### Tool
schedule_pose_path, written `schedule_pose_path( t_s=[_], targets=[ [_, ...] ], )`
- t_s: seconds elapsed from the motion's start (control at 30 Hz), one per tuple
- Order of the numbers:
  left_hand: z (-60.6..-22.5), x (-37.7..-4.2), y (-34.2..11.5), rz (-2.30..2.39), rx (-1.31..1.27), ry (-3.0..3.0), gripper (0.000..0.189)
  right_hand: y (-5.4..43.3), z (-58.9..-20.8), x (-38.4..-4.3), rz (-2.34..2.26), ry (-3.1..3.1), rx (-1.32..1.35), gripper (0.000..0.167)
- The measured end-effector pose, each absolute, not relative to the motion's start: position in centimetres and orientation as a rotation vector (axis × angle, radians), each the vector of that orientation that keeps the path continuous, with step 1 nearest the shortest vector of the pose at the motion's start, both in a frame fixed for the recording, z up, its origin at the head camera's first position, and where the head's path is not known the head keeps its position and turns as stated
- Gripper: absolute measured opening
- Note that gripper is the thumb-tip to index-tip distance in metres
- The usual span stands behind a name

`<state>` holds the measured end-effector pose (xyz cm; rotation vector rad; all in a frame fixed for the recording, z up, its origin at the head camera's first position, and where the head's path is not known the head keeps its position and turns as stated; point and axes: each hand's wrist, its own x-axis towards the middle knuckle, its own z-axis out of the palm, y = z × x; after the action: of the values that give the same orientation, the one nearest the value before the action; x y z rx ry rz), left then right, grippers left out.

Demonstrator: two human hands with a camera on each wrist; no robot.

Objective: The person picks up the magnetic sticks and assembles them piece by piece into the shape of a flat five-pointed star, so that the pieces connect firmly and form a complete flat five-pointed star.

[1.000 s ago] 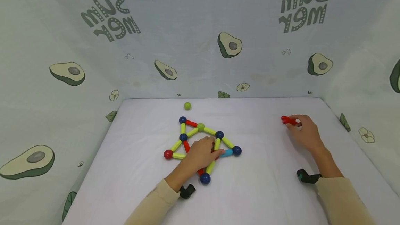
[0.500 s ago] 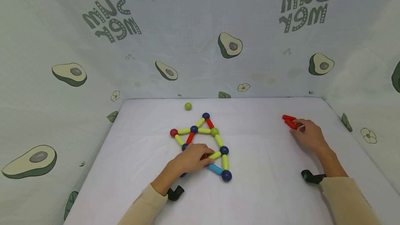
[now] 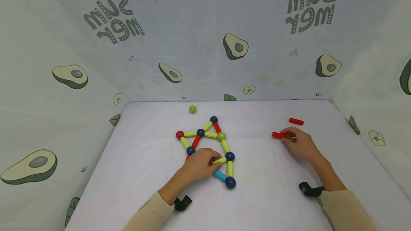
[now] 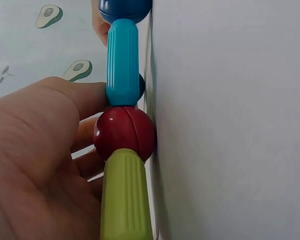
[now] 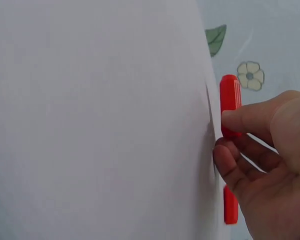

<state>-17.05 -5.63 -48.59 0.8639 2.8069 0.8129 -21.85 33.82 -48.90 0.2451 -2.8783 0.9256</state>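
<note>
On the table lies a flat frame of magnetic rods and balls; a green ball [image 3: 221, 136] and lime rod [image 3: 225, 145] form part of its right side. My left hand [image 3: 199, 164] grips the frame's near middle, hiding some of it. In the left wrist view, thumb and fingers reach behind a red ball [image 4: 122, 132] joined to a blue rod [image 4: 122, 65] and a lime rod. Off to the right, my right hand [image 3: 298, 143] pinches a red magnetic rod [image 5: 229, 95] between thumb and fingers. A second red rod [image 3: 296, 121] lies just beyond that hand.
A loose green ball [image 3: 192, 109] sits near the back edge of the white table [image 3: 257, 195]. A printed cloth [image 3: 199, 27] with avocados hangs behind and at the sides. Dark wrist devices [image 3: 310, 189] are worn at both sleeves.
The frame has turned clockwise and shifted under my left hand, mostly in the first half second. My right hand has drawn one red rod left and nearer, away from the other.
</note>
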Motion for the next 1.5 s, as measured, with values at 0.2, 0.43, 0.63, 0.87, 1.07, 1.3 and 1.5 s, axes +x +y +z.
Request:
schedule_pose_path(
  t_s=[0.2, 0.43, 0.63, 0.87, 1.07, 1.3, 1.5],
  targets=[
    [-48.7, -17.2, -5.5, 0.779, 0.886, 2.806, 0.03, 29.6, -48.6, -20.7, 1.023, -2.889, 0.417, 0.027],
    [-48.6, -17.1, -5.1, 0.739, 0.881, 2.816, 0.032, 25.7, -49.0, -20.0, 1.04, -2.918, 0.509, 0.029],
    [-48.5, -17.1, -5.1, 0.73, 0.885, 2.826, 0.032, 24.0, -48.9, -19.7, 1.061, -2.919, 0.599, 0.03],
    [-48.5, -17.3, -5.1, 0.713, 0.866, 2.832, 0.033, 22.8, -48.8, -19.4, 1.103, -2.927, 0.68, 0.029],
    [-48.6, -17.3, -5.1, 0.717, 0.858, 2.825, 0.033, 23.0, -48.7, -19.5, 1.118, -2.94, 0.675, 0.03],
    [-48.7, -17.2, -5.2, 0.74, 0.864, 2.81, 0.032, 27.2, -47.9, -21.4, 1.045, -2.915, 0.492, 0.031],
    [-48.7, -17.1, -5.4, 0.74, 0.85, 2.809, 0.031, 33.1, -46.7, -24.0, 0.929, -2.82, 0.304, 0.035]
  ],
)
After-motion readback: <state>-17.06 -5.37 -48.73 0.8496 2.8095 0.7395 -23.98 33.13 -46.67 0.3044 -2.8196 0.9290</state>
